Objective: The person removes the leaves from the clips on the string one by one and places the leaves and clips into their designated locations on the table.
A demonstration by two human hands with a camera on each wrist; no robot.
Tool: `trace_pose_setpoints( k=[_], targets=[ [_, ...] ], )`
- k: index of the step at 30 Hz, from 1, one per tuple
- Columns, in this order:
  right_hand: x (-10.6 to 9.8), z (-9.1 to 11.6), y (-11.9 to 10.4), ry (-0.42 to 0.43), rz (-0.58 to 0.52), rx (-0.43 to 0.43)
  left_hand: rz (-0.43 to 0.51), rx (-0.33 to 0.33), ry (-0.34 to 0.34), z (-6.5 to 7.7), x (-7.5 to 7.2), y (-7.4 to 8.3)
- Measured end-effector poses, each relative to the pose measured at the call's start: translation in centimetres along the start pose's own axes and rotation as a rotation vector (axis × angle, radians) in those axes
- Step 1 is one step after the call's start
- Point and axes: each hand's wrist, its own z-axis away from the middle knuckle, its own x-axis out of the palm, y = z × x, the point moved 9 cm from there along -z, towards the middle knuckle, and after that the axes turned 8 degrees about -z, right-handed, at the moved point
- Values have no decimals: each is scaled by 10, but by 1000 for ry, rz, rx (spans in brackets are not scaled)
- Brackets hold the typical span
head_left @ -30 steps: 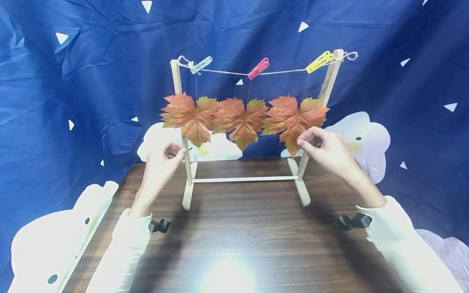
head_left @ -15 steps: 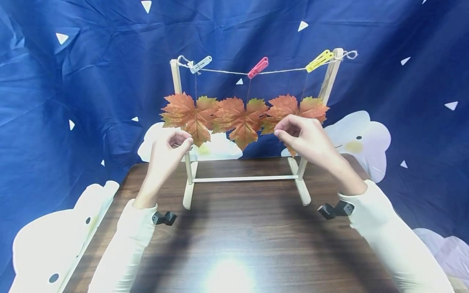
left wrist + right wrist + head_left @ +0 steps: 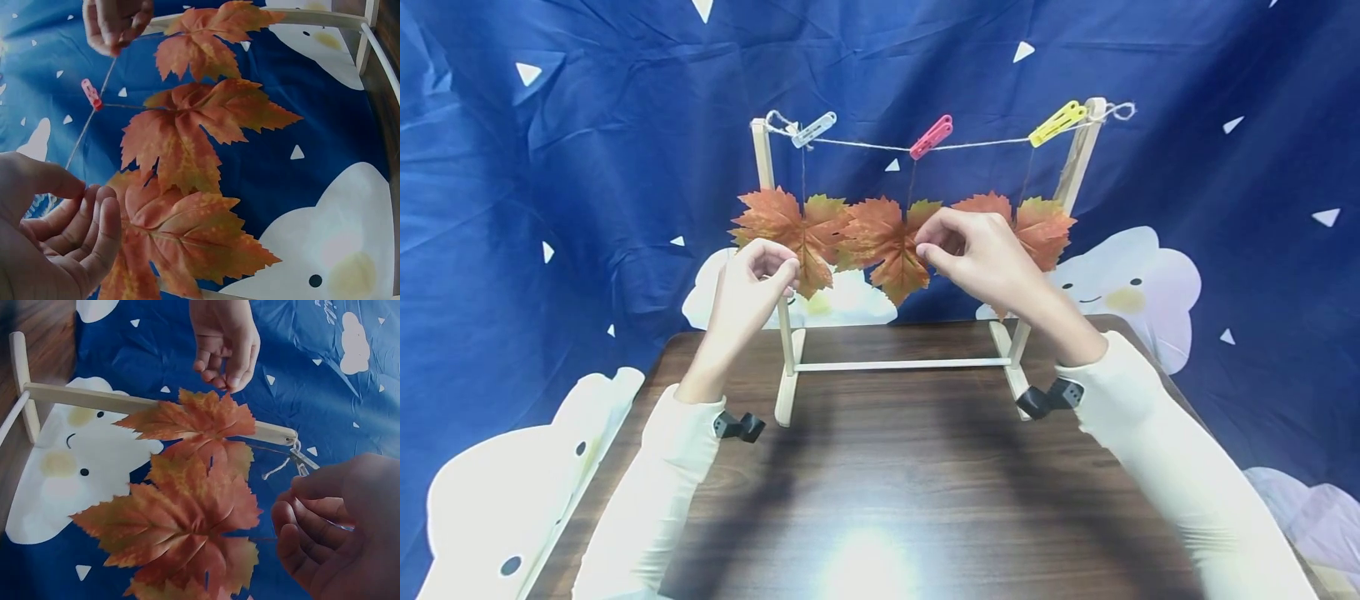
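Note:
Three orange-green artificial maple leaves hang by thin threads from a string: a left leaf [image 3: 786, 223], a middle leaf [image 3: 880, 233] and a right leaf [image 3: 1045, 233]. Up on the string are a pale blue clothespin [image 3: 814, 131], a pink clothespin [image 3: 931, 137] and a yellow clothespin [image 3: 1058, 124]. My left hand [image 3: 752, 287] hovers by the left leaf's lower edge, fingers loosely curled with the thumb near the fingertips. Likewise curled, my right hand [image 3: 988, 254] overlaps the right leaf, its fingertips at the middle leaf's right edge. Nothing shows in either hand [image 3: 62, 231].
A wooden frame with two posts, a right post [image 3: 1078, 158] among them, and a low white crossbar [image 3: 902, 365] carries the string. It stands toward the back of a dark brown table [image 3: 865, 467]. Behind hangs a blue cloth [image 3: 625, 167] with white triangles and cloud figures.
My right hand has moved left from the right leaf's lower part to the middle leaf's edge. My left hand has risen and shifted slightly right. The leaves and clothespins stay in place.

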Motion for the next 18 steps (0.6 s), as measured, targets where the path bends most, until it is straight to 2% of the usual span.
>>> trace_pose_setpoints(
  k=[11, 18],
  targets=[
    [9, -34, -27, -2, -77, 3, 28, 17, 14, -14, 2, 13],
    [14, -61, -40, -6, -83, -2, 51, 33, 44, -28, 0, 24]
  ],
)
